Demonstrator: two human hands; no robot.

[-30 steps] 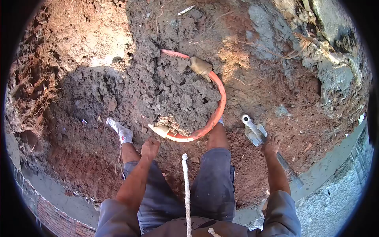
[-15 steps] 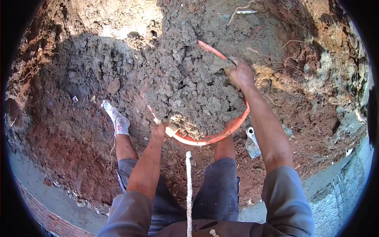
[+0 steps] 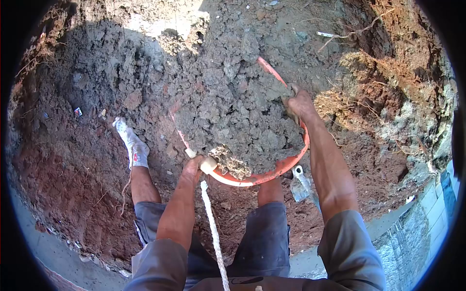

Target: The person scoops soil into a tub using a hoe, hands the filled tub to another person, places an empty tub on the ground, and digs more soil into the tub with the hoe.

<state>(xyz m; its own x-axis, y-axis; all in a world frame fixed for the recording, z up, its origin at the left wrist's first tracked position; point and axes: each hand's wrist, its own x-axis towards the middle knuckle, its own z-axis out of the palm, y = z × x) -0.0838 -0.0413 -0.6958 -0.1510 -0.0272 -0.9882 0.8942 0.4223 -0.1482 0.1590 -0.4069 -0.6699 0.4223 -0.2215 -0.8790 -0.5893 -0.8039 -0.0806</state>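
White sock (image 3: 130, 138) lies out left of the left hand (image 3: 191, 168), whose fingers are clamped at the pale grip (image 3: 208, 165) on the tub's near side. A rope (image 3: 213, 230) hangs just below that hand. Between the hands, apart from each other, sits the orange-rimmed tub (image 3: 255, 180), apparently fully heaped with clods (image 3: 238, 121), both sides gripped, but not clearly off the ground. The right hand (image 3: 302, 105) clasps its far-right rim; below lies a metal tool (image 3: 300, 185).
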